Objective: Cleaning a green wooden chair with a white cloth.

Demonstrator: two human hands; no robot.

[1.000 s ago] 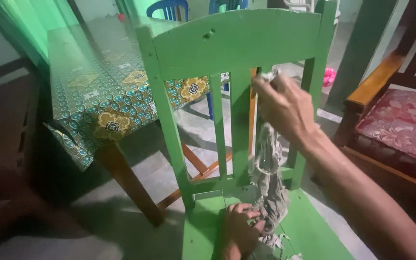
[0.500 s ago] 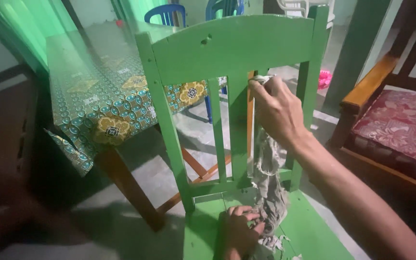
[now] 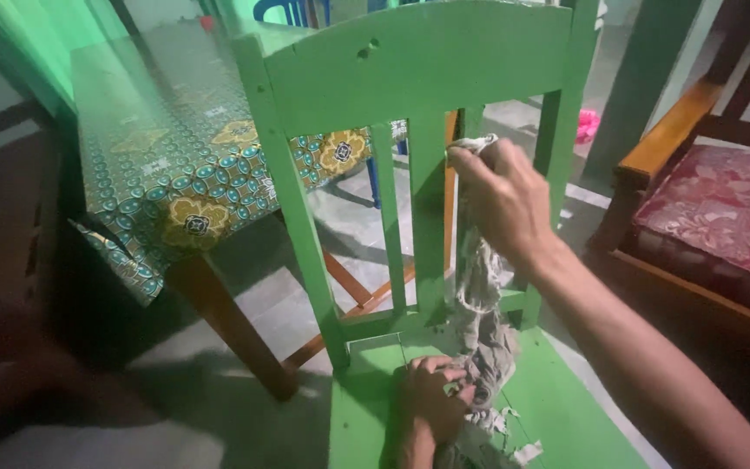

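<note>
the grey rag hangs stretched against the back of the green chair, running down beside one of the upright slats to the seat. the right hand is raised at about mid-height of the chair back, its fingers clamped on the top end of the rag, a small tuft of cloth showing above the knuckles. the left hand lies low on the seat, fingers curled and closed on the bunched lower end of the rag, which spills in frayed folds toward the near edge of the seat. between the two hands the cloth is pulled fairly straight and touches the slat and the lower cross rail.

behind the chair stands a worktop draped with a patterned green and yellow cloth, its brown leg showing through the gaps in the slats. to the right, near the chair, is a wooden armchair with a red flowered cushion. a blue chair shows at the top edge, and something pink lies on the floor beyond.
</note>
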